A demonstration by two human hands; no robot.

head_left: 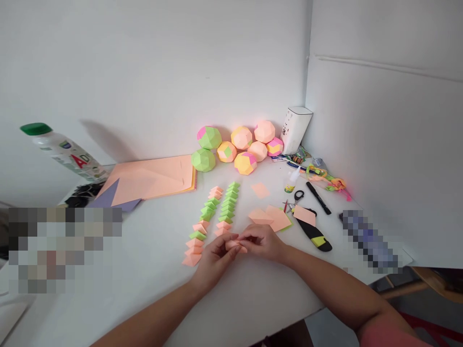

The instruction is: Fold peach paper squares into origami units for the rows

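I have both forearms angled in over the near side of the table (144, 250), meeting just off the near end of the right-hand row of folded pieces (228, 205), which I take as my landmark. My left hand (213, 258), wrist straight, pinches a small peach paper (234, 245) between thumb and fingers; my right hand (265, 241), back upward and fingers curled, pinches its other side. The fingertips cover much of it, so I can't tell its folds. The left hand's fingers also block part of the row's near end.

Left of that row runs a second row (208, 212), its near end just beside the left hand. Right of the row lie peach sheets (280, 219), partly behind the right hand, then scissors (298, 195), a black-and-yellow tool (311, 232), a black pen (318, 197) and a glue bottle (291, 182). Beyond the row, faceted paper balls (241, 138) cluster by the wall; well left of it lies a large paper stack (152, 178).
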